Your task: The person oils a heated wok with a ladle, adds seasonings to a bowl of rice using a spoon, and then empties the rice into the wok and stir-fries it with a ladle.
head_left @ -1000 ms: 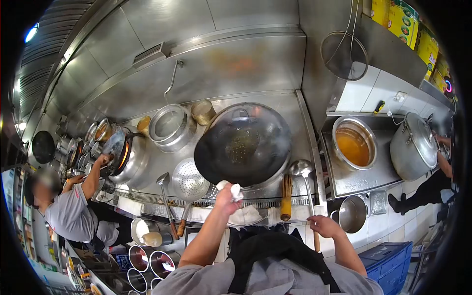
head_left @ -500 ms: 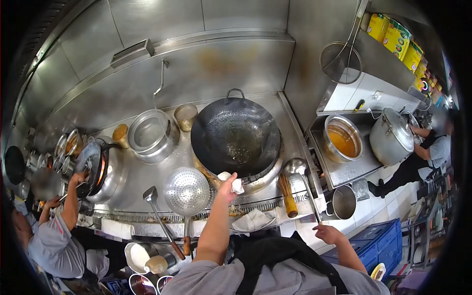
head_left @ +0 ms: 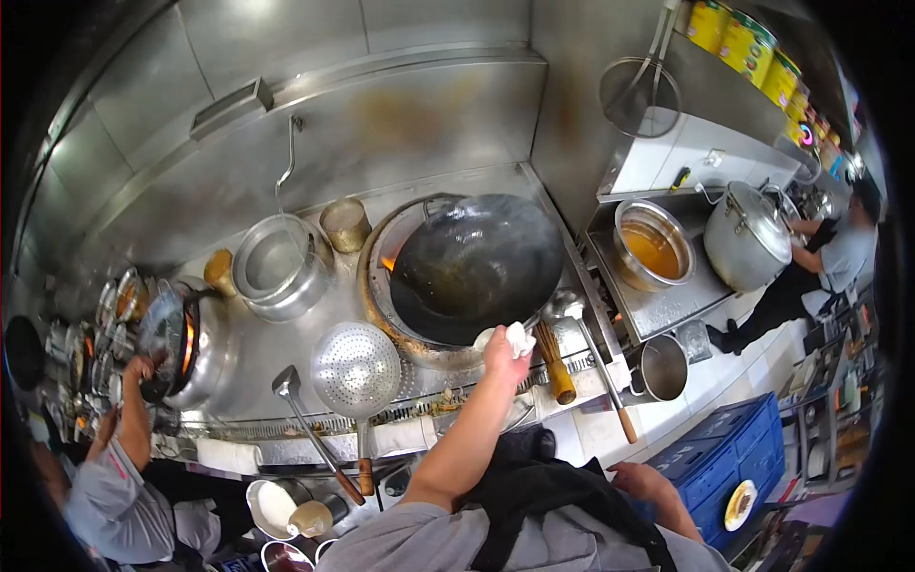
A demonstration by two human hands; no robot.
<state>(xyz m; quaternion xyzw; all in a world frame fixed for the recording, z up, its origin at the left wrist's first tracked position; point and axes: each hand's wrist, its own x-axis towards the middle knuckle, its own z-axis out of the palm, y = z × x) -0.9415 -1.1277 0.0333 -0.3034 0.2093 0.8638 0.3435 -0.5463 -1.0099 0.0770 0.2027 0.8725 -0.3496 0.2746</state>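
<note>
I have the left hand's (head_left: pixel 501 357) fingers gripping a white cloth (head_left: pixel 520 340) at the wok's (head_left: pixel 486 262) near rim; right hand's (head_left: pixel 645 482) fingers: I cannot tell.

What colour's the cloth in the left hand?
The cloth is white, best seen in the head view.

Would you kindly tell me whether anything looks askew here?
The wok sits tilted and off-centre on its burner, exposing flame on the left; perhaps deliberately, as the left hand holds a cloth at its near rim.
</note>
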